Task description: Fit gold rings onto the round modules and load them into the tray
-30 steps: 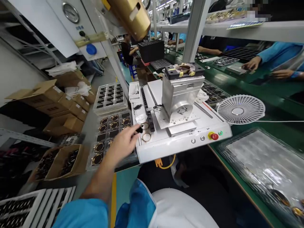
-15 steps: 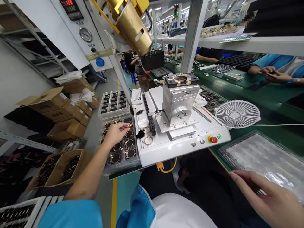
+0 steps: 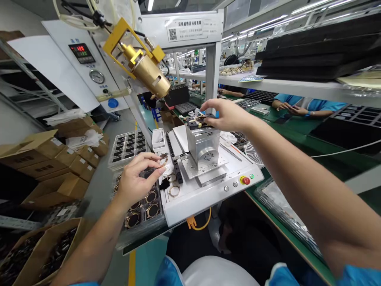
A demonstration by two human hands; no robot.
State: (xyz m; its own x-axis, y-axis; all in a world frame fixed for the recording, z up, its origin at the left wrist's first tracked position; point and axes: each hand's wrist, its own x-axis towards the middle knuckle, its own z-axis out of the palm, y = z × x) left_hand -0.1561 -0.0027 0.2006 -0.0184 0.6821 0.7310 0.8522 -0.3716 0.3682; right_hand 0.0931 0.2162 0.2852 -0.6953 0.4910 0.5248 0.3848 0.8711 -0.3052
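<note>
My left hand (image 3: 139,176) pinches a thin gold-rimmed watch case (image 3: 163,160) between thumb and fingers, held above the left edge of the white machine base. Below it lies a clear tray (image 3: 143,212) of round gold-rimmed watch cases with dark centres. My right hand (image 3: 224,115) reaches over the black fixture (image 3: 193,124) on top of a metal block (image 3: 205,143). Its thumb and fingertips close at the edge of a round watch case (image 3: 201,118) there; the fingers partly hide it.
A gold cylindrical head (image 3: 151,77) hangs above and left of the fixture. Loose gold rings (image 3: 174,191) and a white box (image 3: 158,139) lie on the base. A red stop button (image 3: 245,180) sits at its front. A white fan (image 3: 253,154) stands right, behind my forearm.
My left hand has lifted a watch case from over the tray and moved toward the machine. My right hand has come up from the lower right to the fixture. The view has shifted.
</note>
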